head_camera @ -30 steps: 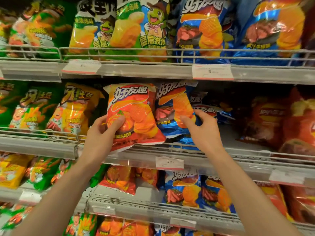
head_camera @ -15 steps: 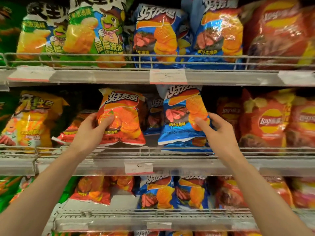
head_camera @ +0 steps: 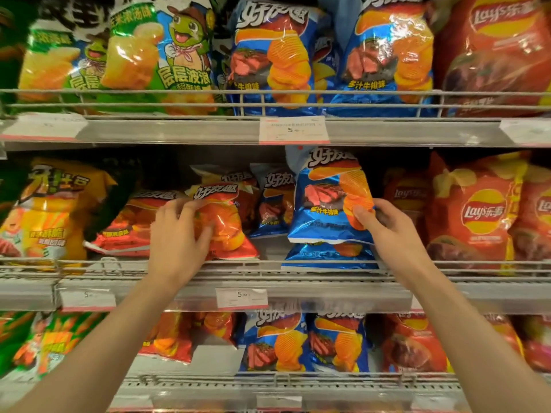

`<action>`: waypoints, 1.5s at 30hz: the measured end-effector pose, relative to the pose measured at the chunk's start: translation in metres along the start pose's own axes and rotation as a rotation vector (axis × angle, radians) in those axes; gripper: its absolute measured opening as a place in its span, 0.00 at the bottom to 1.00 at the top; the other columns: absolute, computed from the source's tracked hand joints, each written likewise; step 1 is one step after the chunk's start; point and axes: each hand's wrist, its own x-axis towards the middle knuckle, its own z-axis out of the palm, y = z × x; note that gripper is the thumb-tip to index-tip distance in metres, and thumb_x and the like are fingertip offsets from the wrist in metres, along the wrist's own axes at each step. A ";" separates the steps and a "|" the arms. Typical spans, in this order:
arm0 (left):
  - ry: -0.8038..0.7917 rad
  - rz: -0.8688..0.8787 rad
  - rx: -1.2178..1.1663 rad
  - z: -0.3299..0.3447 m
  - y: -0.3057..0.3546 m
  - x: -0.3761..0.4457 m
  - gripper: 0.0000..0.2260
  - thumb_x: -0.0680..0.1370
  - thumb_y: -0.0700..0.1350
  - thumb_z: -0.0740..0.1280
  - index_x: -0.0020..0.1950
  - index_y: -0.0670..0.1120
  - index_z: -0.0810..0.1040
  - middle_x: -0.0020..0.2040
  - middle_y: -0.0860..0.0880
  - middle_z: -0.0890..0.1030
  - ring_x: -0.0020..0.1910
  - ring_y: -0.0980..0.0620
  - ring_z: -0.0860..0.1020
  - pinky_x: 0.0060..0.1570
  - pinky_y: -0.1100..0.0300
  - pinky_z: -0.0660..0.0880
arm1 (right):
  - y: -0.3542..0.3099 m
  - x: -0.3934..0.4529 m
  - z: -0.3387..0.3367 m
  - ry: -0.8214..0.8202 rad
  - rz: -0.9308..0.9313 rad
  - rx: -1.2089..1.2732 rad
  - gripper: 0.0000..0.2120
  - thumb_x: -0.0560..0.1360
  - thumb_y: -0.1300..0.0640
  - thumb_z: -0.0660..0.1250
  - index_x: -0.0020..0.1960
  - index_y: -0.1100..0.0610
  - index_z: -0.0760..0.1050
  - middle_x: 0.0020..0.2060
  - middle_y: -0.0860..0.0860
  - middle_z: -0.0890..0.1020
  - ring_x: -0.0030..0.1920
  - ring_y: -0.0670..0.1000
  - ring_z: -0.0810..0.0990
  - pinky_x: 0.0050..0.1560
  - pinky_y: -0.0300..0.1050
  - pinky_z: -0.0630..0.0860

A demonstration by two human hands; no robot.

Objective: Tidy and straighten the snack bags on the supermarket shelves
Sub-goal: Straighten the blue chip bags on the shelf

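Note:
On the middle shelf [head_camera: 298,274], my left hand [head_camera: 179,234] holds the front of an orange-red chip bag [head_camera: 226,222] that stands low behind the wire rail. My right hand [head_camera: 384,231] grips the right lower edge of a blue steak-flavour chip bag [head_camera: 325,201], held upright and lifted above another blue bag [head_camera: 322,257] lying flat at the rail. More orange-red bags [head_camera: 131,225] lean to the left of my left hand, and a blue bag [head_camera: 271,201] stands further back between my hands.
Red Lay's bags [head_camera: 477,213] fill the shelf to the right, yellow bags [head_camera: 50,210] the left. The upper shelf [head_camera: 179,129] carries green and blue bags behind a wire rail. Price tags [head_camera: 241,298] hang on the shelf edges. The lower shelf [head_camera: 283,383] holds more bags.
The view has shifted right and closer. My left hand has pushed the orange-red bag lower and back onto the shelf; my right hand has moved the blue bag upright and to the right.

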 end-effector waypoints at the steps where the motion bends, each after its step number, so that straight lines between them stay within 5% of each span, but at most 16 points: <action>1: 0.021 0.068 -0.019 0.000 0.009 -0.003 0.18 0.79 0.47 0.71 0.66 0.42 0.78 0.62 0.39 0.78 0.62 0.38 0.74 0.60 0.43 0.72 | 0.001 0.000 0.001 -0.016 0.006 -0.004 0.04 0.82 0.48 0.67 0.54 0.44 0.80 0.46 0.41 0.87 0.45 0.39 0.86 0.39 0.29 0.76; 3: -0.034 0.165 -0.091 0.001 0.030 -0.006 0.14 0.80 0.50 0.70 0.62 0.45 0.80 0.57 0.45 0.81 0.58 0.44 0.76 0.57 0.49 0.73 | 0.001 0.001 0.005 -0.043 0.026 -0.002 0.04 0.82 0.47 0.67 0.54 0.43 0.80 0.47 0.41 0.87 0.47 0.39 0.86 0.43 0.33 0.77; 6: -0.233 0.201 -0.152 0.010 0.060 -0.006 0.15 0.82 0.56 0.65 0.64 0.49 0.81 0.56 0.51 0.84 0.57 0.48 0.78 0.56 0.51 0.76 | 0.000 0.001 0.009 -0.060 0.022 -0.035 0.05 0.82 0.47 0.66 0.54 0.44 0.79 0.46 0.38 0.87 0.47 0.36 0.84 0.44 0.26 0.74; 10: -0.435 0.179 -0.084 0.025 0.085 -0.002 0.18 0.81 0.62 0.62 0.64 0.52 0.79 0.51 0.45 0.83 0.53 0.44 0.78 0.43 0.52 0.73 | -0.003 -0.004 0.005 -0.050 0.036 -0.044 0.07 0.82 0.46 0.65 0.57 0.46 0.79 0.47 0.38 0.87 0.48 0.35 0.83 0.41 0.24 0.73; 15: -0.643 0.062 -0.203 0.035 0.103 0.009 0.16 0.78 0.59 0.69 0.60 0.51 0.83 0.52 0.48 0.86 0.52 0.44 0.83 0.51 0.47 0.80 | -0.007 -0.010 -0.011 0.016 0.013 -0.074 0.09 0.82 0.49 0.66 0.60 0.49 0.79 0.48 0.40 0.87 0.48 0.37 0.84 0.47 0.26 0.73; 20: -0.536 0.059 -0.314 0.036 0.107 0.005 0.10 0.77 0.53 0.74 0.54 0.49 0.86 0.47 0.51 0.87 0.49 0.49 0.84 0.48 0.53 0.80 | -0.006 -0.015 -0.017 0.074 0.013 -0.080 0.07 0.83 0.51 0.65 0.59 0.48 0.79 0.44 0.37 0.85 0.45 0.34 0.82 0.44 0.24 0.72; 25: -0.267 0.008 -0.304 0.027 0.086 0.002 0.05 0.77 0.48 0.75 0.49 0.48 0.85 0.38 0.54 0.82 0.42 0.51 0.82 0.41 0.58 0.74 | -0.007 -0.015 -0.015 0.111 0.012 -0.119 0.05 0.83 0.52 0.64 0.58 0.47 0.78 0.49 0.42 0.83 0.44 0.33 0.80 0.43 0.25 0.72; 31: -0.263 -0.042 -0.259 0.022 0.064 -0.006 0.06 0.78 0.48 0.74 0.43 0.50 0.80 0.37 0.53 0.81 0.40 0.50 0.81 0.42 0.52 0.79 | -0.004 -0.014 -0.017 0.172 0.076 -0.362 0.09 0.84 0.50 0.62 0.63 0.47 0.73 0.48 0.41 0.81 0.51 0.43 0.80 0.45 0.37 0.72; 33: -0.307 -0.047 -0.239 0.022 0.060 -0.007 0.07 0.77 0.50 0.74 0.42 0.51 0.79 0.37 0.54 0.82 0.40 0.51 0.81 0.42 0.52 0.79 | -0.003 -0.016 -0.014 0.138 0.106 -0.583 0.17 0.84 0.51 0.61 0.72 0.52 0.68 0.53 0.48 0.83 0.55 0.54 0.82 0.54 0.52 0.77; 36: -0.318 -0.005 -0.201 0.018 0.056 -0.008 0.09 0.77 0.53 0.74 0.50 0.50 0.81 0.44 0.53 0.82 0.46 0.50 0.82 0.43 0.53 0.79 | -0.002 -0.021 -0.005 0.127 0.077 -0.906 0.27 0.82 0.55 0.62 0.79 0.56 0.60 0.71 0.59 0.74 0.69 0.63 0.73 0.67 0.63 0.70; 40: -0.268 0.161 -0.174 0.016 0.054 -0.009 0.30 0.77 0.51 0.75 0.77 0.51 0.69 0.72 0.47 0.72 0.70 0.47 0.70 0.67 0.51 0.71 | 0.003 -0.027 0.013 0.043 -0.019 -1.094 0.25 0.84 0.47 0.59 0.79 0.52 0.65 0.80 0.60 0.61 0.78 0.62 0.61 0.73 0.62 0.65; 45: -0.507 0.291 -0.018 0.024 0.059 -0.014 0.22 0.86 0.53 0.54 0.82 0.56 0.61 0.83 0.52 0.60 0.75 0.46 0.65 0.73 0.49 0.65 | 0.012 -0.023 0.019 -0.068 -0.001 -1.218 0.27 0.84 0.39 0.51 0.78 0.51 0.66 0.80 0.57 0.63 0.79 0.58 0.62 0.75 0.59 0.62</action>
